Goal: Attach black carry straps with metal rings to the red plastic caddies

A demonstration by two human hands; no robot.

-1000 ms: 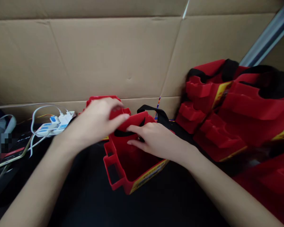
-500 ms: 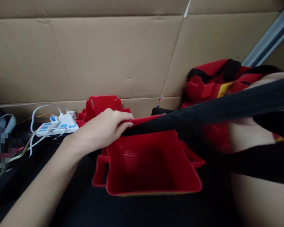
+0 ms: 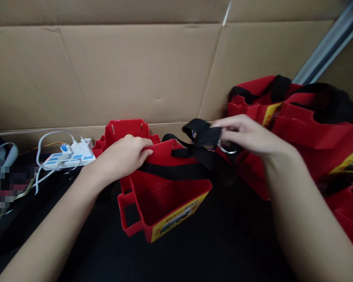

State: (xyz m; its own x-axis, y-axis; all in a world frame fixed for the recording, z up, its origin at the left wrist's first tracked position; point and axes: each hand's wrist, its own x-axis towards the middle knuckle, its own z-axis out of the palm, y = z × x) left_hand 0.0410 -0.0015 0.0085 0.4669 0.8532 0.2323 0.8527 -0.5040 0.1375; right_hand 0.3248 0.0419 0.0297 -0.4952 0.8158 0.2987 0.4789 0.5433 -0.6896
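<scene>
My left hand point(image 3: 128, 156) grips the raised back edge of a red plastic tool pouch point(image 3: 164, 196), thumb on the near side. The pouch is tilted, its open top facing me, with a yellow printed label on its front and a square loop on its left side. From a slot in its back runs a black strap point(image 3: 179, 171). My right hand point(image 3: 241, 133) pinches the gathered black strap to the right of the pouch. A metal ring point(image 3: 226, 148) hangs just below those fingers.
Behind the left hand sits another red pouch point(image 3: 125, 131). Several red pouches with black straps point(image 3: 308, 129) are piled at the right. A white power strip point(image 3: 70, 156) with plugs and cables lies at the left. Cardboard point(image 3: 135, 66) forms the back wall, with a metal post point(image 3: 326, 43) at the right.
My right hand has come in from the right edge, and the long stretched strap is now bunched near the pouch. The pouch has turned, bringing its yellow label into view.
</scene>
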